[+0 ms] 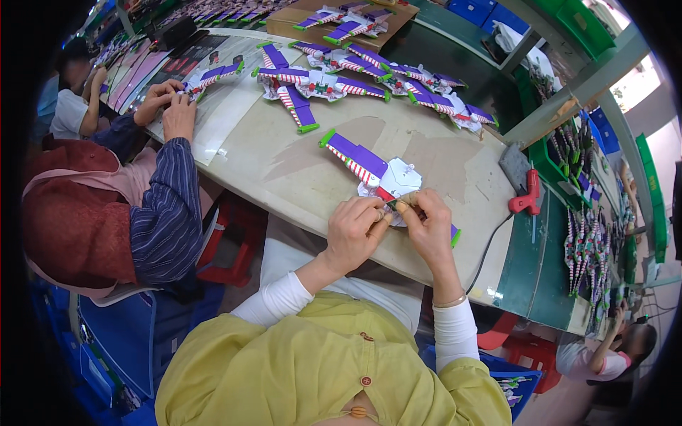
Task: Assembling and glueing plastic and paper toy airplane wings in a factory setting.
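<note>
A toy wing pack (405,177) lies on the table in front of me, white in the middle, with purple, green-tipped wings striped red and white. My left hand (357,228) bends over its near edge, fingertips pinched together. Close beside it, my right hand (426,224) pinches at the same spot, thumb and forefinger meeting near a small red and green part. Whatever sits between the fingertips is too small to make out. The right wing is mostly covered by my right hand; its green tip shows.
Several similar wing packs (312,85) lie across the far side of the table. A red glue gun (526,193) with a black cord rests at the right. At the left, a co-worker in a dark red head covering (78,213) handles another wing pack. Green crates (558,167) stand far right.
</note>
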The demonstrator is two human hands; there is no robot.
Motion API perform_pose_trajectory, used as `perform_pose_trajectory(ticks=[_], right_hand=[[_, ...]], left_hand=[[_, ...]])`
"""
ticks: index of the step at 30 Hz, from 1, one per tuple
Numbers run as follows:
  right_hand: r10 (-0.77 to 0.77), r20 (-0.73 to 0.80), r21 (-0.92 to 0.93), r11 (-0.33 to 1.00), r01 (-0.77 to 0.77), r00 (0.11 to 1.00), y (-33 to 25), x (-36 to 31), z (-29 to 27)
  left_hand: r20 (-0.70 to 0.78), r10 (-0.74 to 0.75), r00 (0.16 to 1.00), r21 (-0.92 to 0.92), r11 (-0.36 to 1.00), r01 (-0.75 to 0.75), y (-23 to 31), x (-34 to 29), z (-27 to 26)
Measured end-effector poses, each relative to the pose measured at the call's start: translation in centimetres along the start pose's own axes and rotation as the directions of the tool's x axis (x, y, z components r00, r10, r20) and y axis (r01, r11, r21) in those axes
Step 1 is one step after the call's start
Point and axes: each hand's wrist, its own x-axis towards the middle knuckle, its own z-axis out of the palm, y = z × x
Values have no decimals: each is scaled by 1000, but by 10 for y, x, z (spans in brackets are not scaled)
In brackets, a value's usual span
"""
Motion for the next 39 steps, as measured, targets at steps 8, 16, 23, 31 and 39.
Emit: perform_pose_trajectory(ticks=[8,16,23,31,39], right_hand=[[-19,-97,-104,995,8,995,3,1,15],[-83,-75,-236,970,63,994,-2,2,16],[-199,159,-530,809,254,967,-25,10,15],[-190,327,-478,812,336,926,-31,24,11],[-127,408,-309,912,268,904,-18,33,3]], left_hand=[[-22,-91,996,-4,996,91,2,1,5],[-20,20,1000,63,998,-19,1,2,2],[119,108,987,58,992,-115,1,-5,-14],[268,50,962,-196,981,3,-13,11,-31],[537,117,835,209,941,-266,-76,88,-68]])
